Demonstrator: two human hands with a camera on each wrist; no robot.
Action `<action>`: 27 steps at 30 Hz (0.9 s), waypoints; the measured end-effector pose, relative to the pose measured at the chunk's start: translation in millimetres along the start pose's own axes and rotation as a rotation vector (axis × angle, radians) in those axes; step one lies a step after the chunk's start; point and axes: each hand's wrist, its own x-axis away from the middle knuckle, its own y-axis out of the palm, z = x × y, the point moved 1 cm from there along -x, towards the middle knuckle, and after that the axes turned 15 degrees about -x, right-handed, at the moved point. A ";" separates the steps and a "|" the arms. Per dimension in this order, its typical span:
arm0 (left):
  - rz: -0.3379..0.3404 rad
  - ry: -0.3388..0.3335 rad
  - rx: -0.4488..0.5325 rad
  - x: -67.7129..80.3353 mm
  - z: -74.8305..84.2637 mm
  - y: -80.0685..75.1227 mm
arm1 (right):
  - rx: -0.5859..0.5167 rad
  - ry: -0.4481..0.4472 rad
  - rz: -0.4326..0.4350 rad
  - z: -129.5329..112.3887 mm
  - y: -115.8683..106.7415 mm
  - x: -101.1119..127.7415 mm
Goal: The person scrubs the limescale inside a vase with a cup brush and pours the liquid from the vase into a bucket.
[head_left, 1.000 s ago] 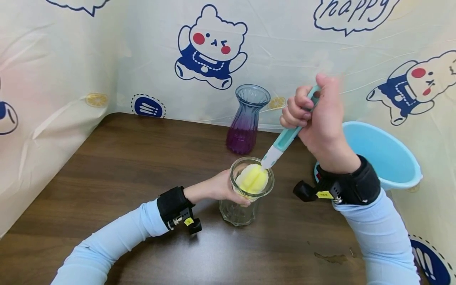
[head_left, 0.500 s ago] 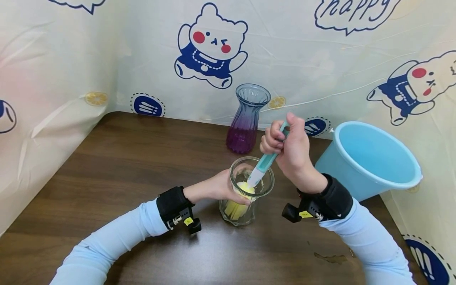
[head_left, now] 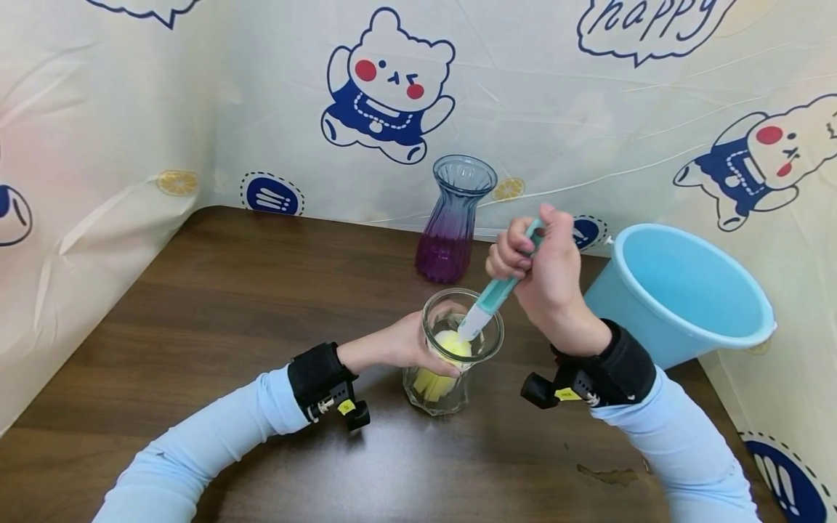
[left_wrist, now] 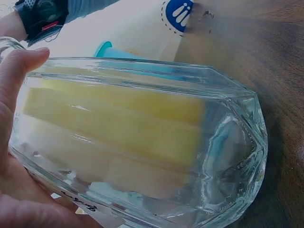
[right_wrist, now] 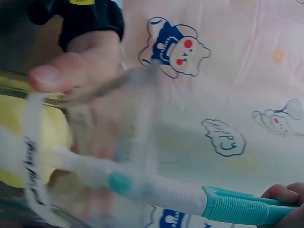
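A clear glass jar stands on the brown table. My left hand grips its side near the rim; the left wrist view shows that hand against the jar. My right hand grips the teal handle of a bottle brush. The brush's yellow sponge head is down inside the jar and fills it in the left wrist view. The right wrist view shows the brush handle running into the jar mouth.
A purple-tinted glass vase stands behind the jar near the curtain. A light blue plastic bucket stands at the right, close to my right forearm. A small wet stain lies on the table front right. Printed curtain walls close the back and sides.
The right hand came down and left, pushing the sponge from the jar's mouth deep inside; in the last half second it rose slightly. The left hand kept its hold.
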 end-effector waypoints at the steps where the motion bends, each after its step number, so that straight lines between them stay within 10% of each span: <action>1: -0.001 -0.002 0.004 0.1 0.1 0.1 | -0.012 -0.014 0.002 -4.8 1.0 -0.1; 13: 0.012 -0.021 0.012 0.4 -0.1 2.2 | -0.248 -0.115 0.019 -54.3 4.9 3.3; 27: 0.009 0.014 0.056 0.4 -0.1 0.8 | -0.120 -0.233 0.089 -42.1 12.3 16.7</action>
